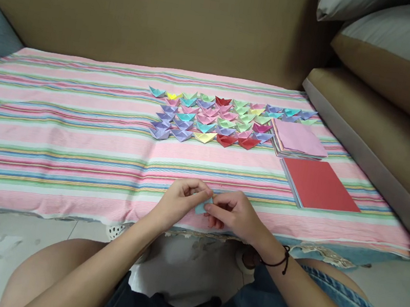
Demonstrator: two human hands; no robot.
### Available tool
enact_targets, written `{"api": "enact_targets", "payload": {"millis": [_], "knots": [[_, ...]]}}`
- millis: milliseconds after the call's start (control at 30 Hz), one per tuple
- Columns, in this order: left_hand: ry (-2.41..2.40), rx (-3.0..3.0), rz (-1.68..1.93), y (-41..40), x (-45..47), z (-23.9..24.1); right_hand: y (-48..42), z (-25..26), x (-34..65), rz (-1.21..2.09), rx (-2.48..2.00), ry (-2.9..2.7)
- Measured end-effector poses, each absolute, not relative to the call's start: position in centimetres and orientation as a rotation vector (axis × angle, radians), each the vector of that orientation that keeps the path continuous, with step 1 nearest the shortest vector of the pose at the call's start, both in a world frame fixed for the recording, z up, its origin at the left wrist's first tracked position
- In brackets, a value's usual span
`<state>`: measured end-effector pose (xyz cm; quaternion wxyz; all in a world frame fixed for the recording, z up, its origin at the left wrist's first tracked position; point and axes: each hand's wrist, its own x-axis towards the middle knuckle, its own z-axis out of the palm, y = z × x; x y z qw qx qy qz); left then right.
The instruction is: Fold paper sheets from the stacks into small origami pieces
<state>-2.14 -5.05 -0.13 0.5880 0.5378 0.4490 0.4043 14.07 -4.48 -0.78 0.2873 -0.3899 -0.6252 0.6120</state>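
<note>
A small folded piece of light blue paper (202,206) is pinched between both hands, just above the near edge of the striped cloth. My left hand (182,199) grips its upper left side with thumb and fingers. From the right, my right hand (232,211) pinches its other side, its lower fingers curled beneath. Part of the paper is hidden behind the fingers, so its full shape cannot be made out. Beyond the hands, several folded paper boats (207,120) in many colours stand in rows on the cloth.
A stack of pink-topped paper sheets (300,138) lies right of the boats, with a red-topped stack (322,185) nearer me. The striped cloth (55,140) covers the seat. Brown cushions (379,134) border the right side, and a brown backrest (164,17) rises behind.
</note>
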Motion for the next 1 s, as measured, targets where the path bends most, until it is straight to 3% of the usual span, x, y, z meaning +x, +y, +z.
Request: {"api": "enact_targets", "payload": {"millis": [1000], "knots": [[1.101, 1.225, 1.003, -4.9, -2.0, -0.8, -3.4, -2.2, 14.6, 1.281, -1.075, -1.409]]}}
